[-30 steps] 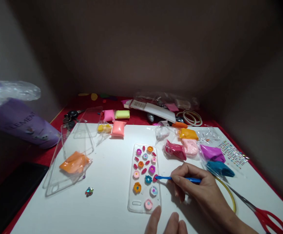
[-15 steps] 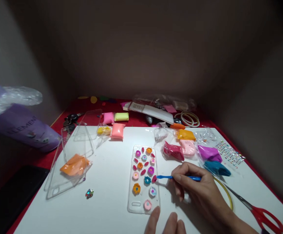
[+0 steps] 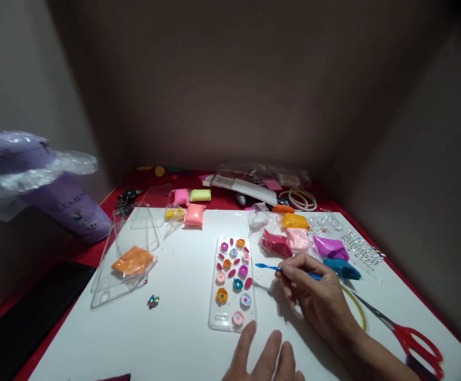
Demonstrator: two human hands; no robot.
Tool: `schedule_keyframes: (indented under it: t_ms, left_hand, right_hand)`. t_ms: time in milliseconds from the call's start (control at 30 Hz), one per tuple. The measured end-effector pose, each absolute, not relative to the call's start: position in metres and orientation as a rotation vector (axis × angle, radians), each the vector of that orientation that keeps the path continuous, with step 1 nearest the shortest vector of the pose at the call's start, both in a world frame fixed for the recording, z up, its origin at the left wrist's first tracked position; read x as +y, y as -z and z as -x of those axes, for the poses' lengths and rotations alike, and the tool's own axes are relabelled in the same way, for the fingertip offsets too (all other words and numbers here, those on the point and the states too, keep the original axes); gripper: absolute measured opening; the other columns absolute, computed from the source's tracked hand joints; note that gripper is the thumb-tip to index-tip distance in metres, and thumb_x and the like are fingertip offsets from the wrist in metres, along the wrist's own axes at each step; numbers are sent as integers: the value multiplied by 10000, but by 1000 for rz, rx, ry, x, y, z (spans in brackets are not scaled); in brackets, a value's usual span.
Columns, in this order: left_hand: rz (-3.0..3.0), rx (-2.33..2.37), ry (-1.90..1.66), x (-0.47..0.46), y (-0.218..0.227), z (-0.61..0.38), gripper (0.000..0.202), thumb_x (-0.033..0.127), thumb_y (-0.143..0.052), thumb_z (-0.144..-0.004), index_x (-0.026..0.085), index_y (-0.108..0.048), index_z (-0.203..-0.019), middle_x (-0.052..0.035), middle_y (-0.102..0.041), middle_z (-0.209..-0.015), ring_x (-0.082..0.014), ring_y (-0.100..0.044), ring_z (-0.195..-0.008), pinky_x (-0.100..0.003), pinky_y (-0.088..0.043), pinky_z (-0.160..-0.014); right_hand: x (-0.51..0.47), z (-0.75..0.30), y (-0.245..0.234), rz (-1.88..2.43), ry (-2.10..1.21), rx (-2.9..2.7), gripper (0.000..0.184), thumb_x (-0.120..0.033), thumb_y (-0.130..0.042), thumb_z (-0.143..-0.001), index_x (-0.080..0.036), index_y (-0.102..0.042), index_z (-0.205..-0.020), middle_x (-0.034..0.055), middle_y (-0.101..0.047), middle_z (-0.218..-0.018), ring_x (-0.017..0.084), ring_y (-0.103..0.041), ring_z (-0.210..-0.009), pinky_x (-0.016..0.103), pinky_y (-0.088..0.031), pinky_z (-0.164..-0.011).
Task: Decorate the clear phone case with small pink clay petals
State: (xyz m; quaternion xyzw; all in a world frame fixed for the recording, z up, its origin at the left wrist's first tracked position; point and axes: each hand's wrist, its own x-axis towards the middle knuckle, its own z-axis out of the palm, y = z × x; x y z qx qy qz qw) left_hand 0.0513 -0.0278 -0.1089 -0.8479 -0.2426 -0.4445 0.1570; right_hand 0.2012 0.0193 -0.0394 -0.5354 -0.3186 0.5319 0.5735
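In the head view, a clear phone case (image 3: 214, 312) lies on the white board (image 3: 174, 338), dotted with small clay flowers and crimson petal-like pieces. My right hand (image 3: 313, 288) grips a blue clay modelling tool (image 3: 268, 266) like a pen. Its flat tip hovers just right of the case, apart from the crimson petal (image 3: 248, 283) near the case's right edge. At the bottom, my left hand (image 3: 264, 357) has its fingers spread, one fingertip at the case's lower right corner. Whether that fingertip presses on the case I cannot tell.
Clear cases (image 3: 99, 286) and an orange clay packet (image 3: 134, 261) lie left, near a gem cluster (image 3: 153, 301). Crimson clay (image 3: 277, 243), other packets and a rhinestone sheet (image 3: 361, 248) are to the right, with red-handled scissors (image 3: 416, 338). A purple tumbler (image 3: 77, 206) leans at far left.
My right hand has drawn the tool's tip up and away from the crimson petal at the case's right edge. My left fingers stay by the lower corner. The camera view has shifted slightly.
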Motion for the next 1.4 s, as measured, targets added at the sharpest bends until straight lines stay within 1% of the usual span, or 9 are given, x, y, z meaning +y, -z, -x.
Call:
schedule_keyframes:
  t_ms: [133,400,567,667,933,1000,1133,1200,1400]
  left_hand:
    - [2414,-600,1261,-26,109,-50,259,109,-431,-933,174,-632,-784,9,-721,-811,-149,-700,-809,-505,-145,-1184]
    - [2404,-544,1222,-24,106,-44,180,142,-486,-921,174,-635,-825,5,-717,-863,-154,-686,-865,-494,-170,-1179]
    - [2436,-502,1171,-24,103,-40,127,159,-503,-914,186,-619,-869,-4,-719,-872,-168,-675,-889,-515,-138,-1177]
    - [2445,-489,1158,-24,104,-39,122,160,-500,-914,189,-616,-892,-9,-718,-891,-172,-677,-899,-518,-131,-1175]
    - [2420,-483,1219,-22,107,-42,184,146,-467,-924,196,-629,-854,-9,-733,-862,-173,-693,-873,-498,-131,-1182]
    - [2408,-501,1239,-23,108,-44,202,137,-466,-923,193,-634,-826,-1,-733,-852,-164,-695,-868,-483,-157,-1183]
    - [2388,-567,1291,-23,113,-47,229,151,-468,-926,179,-649,-788,12,-729,-856,-143,-702,-855,-413,-368,-1102]
    - [2397,-573,1293,-24,114,-47,231,160,-470,-926,178,-657,-791,10,-730,-864,-145,-705,-857,-397,-416,-1066]
    - [2403,-578,1284,-24,116,-47,231,167,-483,-923,186,-670,-789,19,-736,-869,-141,-705,-869,-409,-323,-1139]
  right_hand:
    - [20,-202,43,1285,-1150,-941,245,-291,-757,-719,-161,-610,-573,-22,-544,-478,89,-453,-415,205,-345,-402]
    - [19,-203,46,1289,-1148,-1030,271,-309,-775,-690,-163,-580,-568,-25,-561,-501,91,-465,-395,215,-353,-397]
    - [19,-201,45,1220,-1222,-1010,298,-397,-763,-738,-169,-590,-658,-14,-615,-548,90,-501,-412,196,-369,-397]
    - [20,-201,45,1188,-1252,-934,330,-422,-805,-687,-168,-593,-692,-3,-642,-599,92,-515,-421,184,-348,-372]
    - [23,-206,43,1144,-1265,-848,304,-331,-839,-636,-156,-591,-646,-58,-504,-485,54,-374,-426,177,-273,-406]
    - [22,-206,43,1136,-1282,-836,291,-320,-838,-633,-157,-597,-654,-62,-481,-475,56,-354,-433,184,-260,-415]
    - [21,-207,42,1143,-1313,-783,267,-301,-844,-612,-158,-634,-693,-67,-454,-474,63,-349,-443,194,-256,-430]
    - [21,-207,42,1151,-1324,-745,269,-286,-853,-595,-156,-655,-724,-61,-477,-500,64,-367,-456,196,-271,-445]
    - [21,-206,46,1106,-1357,-773,271,-310,-849,-626,-152,-661,-742,-69,-462,-473,44,-354,-425,175,-260,-422]
